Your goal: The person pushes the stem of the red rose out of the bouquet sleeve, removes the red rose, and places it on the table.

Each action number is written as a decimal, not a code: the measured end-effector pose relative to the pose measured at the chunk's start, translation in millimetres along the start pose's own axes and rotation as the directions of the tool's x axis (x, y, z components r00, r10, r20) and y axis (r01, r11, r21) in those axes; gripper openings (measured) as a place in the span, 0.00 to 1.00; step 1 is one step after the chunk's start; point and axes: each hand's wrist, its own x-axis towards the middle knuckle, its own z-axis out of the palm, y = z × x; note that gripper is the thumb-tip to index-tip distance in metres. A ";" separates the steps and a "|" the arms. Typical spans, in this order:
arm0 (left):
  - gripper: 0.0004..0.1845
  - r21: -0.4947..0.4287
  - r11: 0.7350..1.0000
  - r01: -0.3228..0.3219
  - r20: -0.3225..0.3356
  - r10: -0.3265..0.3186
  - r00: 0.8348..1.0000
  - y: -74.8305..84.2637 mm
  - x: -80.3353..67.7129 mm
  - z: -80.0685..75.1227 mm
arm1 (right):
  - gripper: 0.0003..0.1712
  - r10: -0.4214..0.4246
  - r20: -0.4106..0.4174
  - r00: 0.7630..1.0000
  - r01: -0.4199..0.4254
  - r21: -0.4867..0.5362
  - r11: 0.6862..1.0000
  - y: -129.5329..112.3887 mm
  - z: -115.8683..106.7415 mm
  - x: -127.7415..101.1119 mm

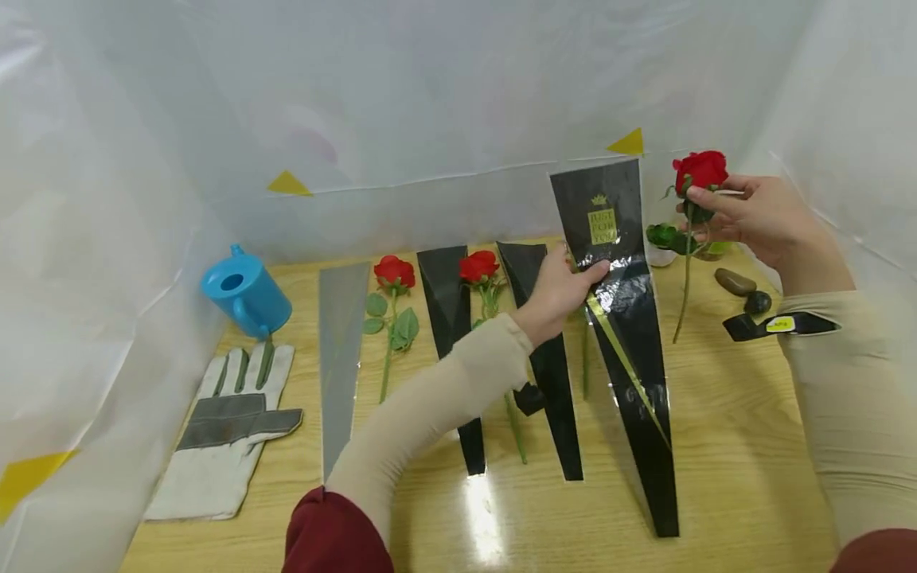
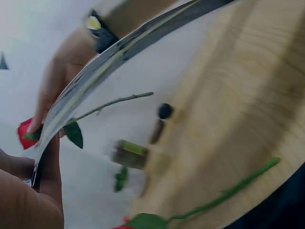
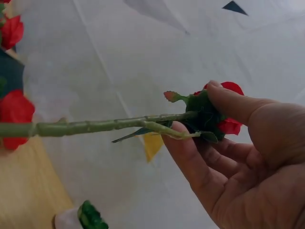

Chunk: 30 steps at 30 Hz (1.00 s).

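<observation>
My left hand (image 1: 562, 288) pinches the upper part of a black flower sleeve (image 1: 630, 334), thumb on its front. Gold lettering marks the sleeve's wide top, and a gold stripe runs down it; the narrow end points toward me. To its right, my right hand (image 1: 766, 215) holds a red rose (image 1: 700, 170) just under the bloom, its stem hanging down. In the right wrist view, thumb and fingers pinch the rose's green base (image 3: 202, 112). The left wrist view has the sleeve edge-on, bent between the fingers, with the rose's stem (image 2: 114, 102) beyond it.
More red roses (image 1: 395, 272) lie between black sleeves (image 1: 447, 294) and a grey sleeve (image 1: 340, 350) on the wooden table. At left are a blue watering can (image 1: 251, 294) and a work glove (image 1: 222, 438). Dark stones (image 1: 735, 282) and a small potted plant sit at right. Translucent sheeting surrounds the table.
</observation>
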 end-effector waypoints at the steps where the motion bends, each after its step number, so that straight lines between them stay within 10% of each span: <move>1: 0.41 0.018 1.000 0.010 -0.002 -0.010 1.000 -8.6 4.4 6.6 | 0.52 0.019 0.007 1.000 -0.018 -0.086 0.996 5.5 0.4 1.0; 12: 0.36 0.058 0.996 0.065 -0.028 -0.063 0.998 -57.5 31.2 46.0 | 0.61 0.141 0.108 0.984 -0.077 -0.452 0.889 71.5 -9.1 -8.8; 30: 0.34 -0.026 0.981 0.192 -0.055 -0.193 0.980 -85.5 41.0 95.9 | 0.54 0.230 0.141 0.963 -0.130 -0.506 0.853 104.6 -15.5 -39.0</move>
